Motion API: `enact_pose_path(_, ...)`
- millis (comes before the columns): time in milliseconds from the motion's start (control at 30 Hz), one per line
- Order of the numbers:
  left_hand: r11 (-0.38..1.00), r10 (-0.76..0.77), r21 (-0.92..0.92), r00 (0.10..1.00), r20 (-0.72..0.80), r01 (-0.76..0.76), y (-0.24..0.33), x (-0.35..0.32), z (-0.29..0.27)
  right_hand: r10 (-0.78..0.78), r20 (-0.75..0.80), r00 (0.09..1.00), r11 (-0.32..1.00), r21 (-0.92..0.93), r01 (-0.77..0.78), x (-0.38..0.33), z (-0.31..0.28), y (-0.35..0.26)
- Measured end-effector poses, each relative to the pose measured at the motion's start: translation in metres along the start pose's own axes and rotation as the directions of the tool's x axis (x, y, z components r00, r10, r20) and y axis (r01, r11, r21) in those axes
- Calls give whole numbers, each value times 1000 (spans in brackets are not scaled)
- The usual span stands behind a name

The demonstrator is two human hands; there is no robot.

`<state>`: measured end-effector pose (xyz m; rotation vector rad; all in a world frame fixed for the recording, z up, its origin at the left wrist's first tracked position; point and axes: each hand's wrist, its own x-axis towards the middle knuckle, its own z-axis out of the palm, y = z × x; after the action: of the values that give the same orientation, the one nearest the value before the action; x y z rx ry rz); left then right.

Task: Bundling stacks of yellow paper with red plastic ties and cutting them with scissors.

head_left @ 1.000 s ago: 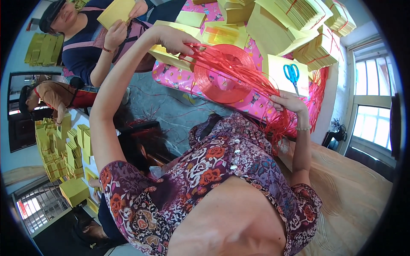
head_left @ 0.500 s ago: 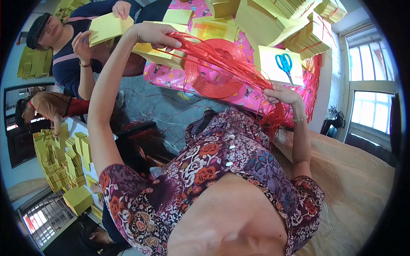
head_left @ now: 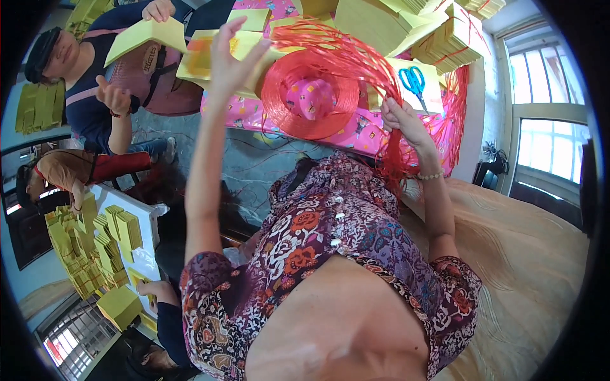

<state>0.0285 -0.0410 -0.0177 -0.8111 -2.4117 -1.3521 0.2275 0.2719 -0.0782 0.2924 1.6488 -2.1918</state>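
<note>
A bundle of thin red plastic strands (head_left: 365, 54) arcs over the table, with my right hand (head_left: 403, 120) closed round its near end. Loose strands hang below that fist. The bundle's far end fans out close to the fingertips of my left hand (head_left: 234, 60), which is raised with fingers spread and holds nothing. Beneath the strands, a flat ring-shaped roll of red plastic ribbon (head_left: 274, 105) lies on the pink patterned table cover (head_left: 238, 117). Blue-handled scissors (head_left: 413, 79) rest on a yellow paper block (head_left: 434, 100) just beyond my right hand.
Tied stacks of yellow paper (head_left: 445, 47) stand at the far right. Across on the left, a co-worker holds a folded yellow sheet (head_left: 143, 39). Other people sit by a white table (head_left: 147, 238) bearing yellow bundles (head_left: 76, 247). More red strands (head_left: 456, 114) hang at the table's right edge.
My left hand has let go of the strands and opened, and its arm has swung inward to the right. The bundle's far end has sprung up. My right hand keeps its hold.
</note>
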Motion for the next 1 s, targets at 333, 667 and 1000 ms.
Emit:
enact_pose_path(333, 780, 8, -564, 896, 444, 272, 96, -112, 129, -330, -114, 937, 878, 329, 349, 20, 92, -33)
enact_pose_path(667, 614, 120, -316, 310, 943, 723, 98, -99, 81, -626, -499, 600, 576, 222, 786, -50, 76, -101)
enact_pose_path(1000, 744, 16, -19, 11, 1000, 668, 24, -94, 16, -371, -823, 430, 460, 239, 855, -108, 23, -54)
